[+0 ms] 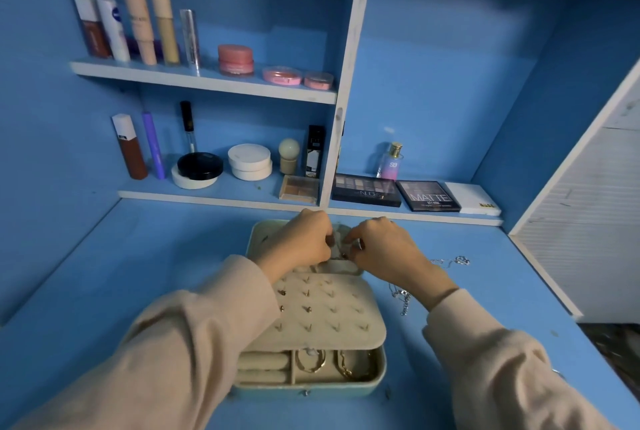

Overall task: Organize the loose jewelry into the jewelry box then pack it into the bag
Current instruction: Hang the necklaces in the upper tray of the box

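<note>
Beige jewelry box (pixel 322 308) lies open on blue counter (pixel 138 274). Left hand (pixel 294 242) and right hand (pixel 384 246) meet over its far lid, fingers curled, pinching the lid pocket (pixel 341 266). Loose silver chains (pixel 401 296) lie just outside the right hand, so probably its pick.

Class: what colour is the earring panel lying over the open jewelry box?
The earring panel is cream-beige; the head view shows it best.

surface: blue desk (pixel 138 291) | centre: open jewelry box (pixel 311 390) | just right: loose silver chains (pixel 403 301)
</note>
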Action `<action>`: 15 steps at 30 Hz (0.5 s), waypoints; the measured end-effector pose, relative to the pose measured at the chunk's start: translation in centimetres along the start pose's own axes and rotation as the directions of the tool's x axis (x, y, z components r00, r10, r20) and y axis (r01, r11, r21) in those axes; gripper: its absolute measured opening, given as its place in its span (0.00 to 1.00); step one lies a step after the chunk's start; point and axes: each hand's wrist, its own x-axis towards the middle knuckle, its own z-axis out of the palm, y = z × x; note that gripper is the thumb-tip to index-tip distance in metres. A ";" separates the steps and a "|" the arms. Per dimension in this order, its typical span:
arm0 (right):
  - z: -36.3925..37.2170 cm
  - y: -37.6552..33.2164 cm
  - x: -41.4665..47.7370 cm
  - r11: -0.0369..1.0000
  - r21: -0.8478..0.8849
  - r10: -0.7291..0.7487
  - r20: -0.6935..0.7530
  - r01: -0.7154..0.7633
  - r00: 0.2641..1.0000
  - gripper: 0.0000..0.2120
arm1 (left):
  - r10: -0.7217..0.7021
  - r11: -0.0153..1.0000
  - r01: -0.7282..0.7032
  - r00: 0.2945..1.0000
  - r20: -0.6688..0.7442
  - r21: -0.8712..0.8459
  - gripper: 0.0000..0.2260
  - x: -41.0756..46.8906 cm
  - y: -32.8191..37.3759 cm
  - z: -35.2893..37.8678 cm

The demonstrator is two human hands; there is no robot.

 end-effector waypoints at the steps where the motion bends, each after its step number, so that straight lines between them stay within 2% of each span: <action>1: -0.4 0.1 -0.4 0.998 0.058 0.004 0.003 -0.004 1.000 0.18 | -0.014 0.998 0.014 1.000 0.009 -0.061 0.09 -0.2 -0.1 -0.3; 4: -1.9 -0.1 -1.1 0.943 0.333 0.010 -0.029 0.000 1.000 0.21 | -0.076 0.932 0.081 0.997 0.026 -0.354 0.13 -0.1 -0.2 -0.9; 6: -2.5 -0.4 -1.1 0.886 0.464 0.026 -0.062 0.006 0.998 0.19 | -0.116 0.811 0.131 0.991 0.063 -0.570 0.14 0.1 0.1 -1.1; 8: -2.8 -0.6 -1.0 0.834 0.551 0.063 -0.088 -0.004 0.994 0.18 | -0.149 0.712 0.162 0.986 0.078 -0.683 0.16 0.2 0.5 -1.2; 10: -3.0 -0.7 -1.0 0.802 0.597 0.091 -0.113 -0.005 0.989 0.17 | -0.153 0.677 0.164 0.985 0.082 -0.717 0.18 0.2 0.7 -1.2; 12: -3.0 -0.6 -1.2 0.795 0.607 0.092 -0.127 0.004 0.988 0.16 | -0.122 0.707 0.162 0.987 0.107 -0.689 0.18 0.0 0.7 -1.3; 15: -2.8 -0.1 -1.4 0.811 0.585 0.087 -0.127 0.004 0.988 0.15 | -0.048 0.911 0.071 0.997 0.068 -0.407 0.15 -0.7 0.0 -1.7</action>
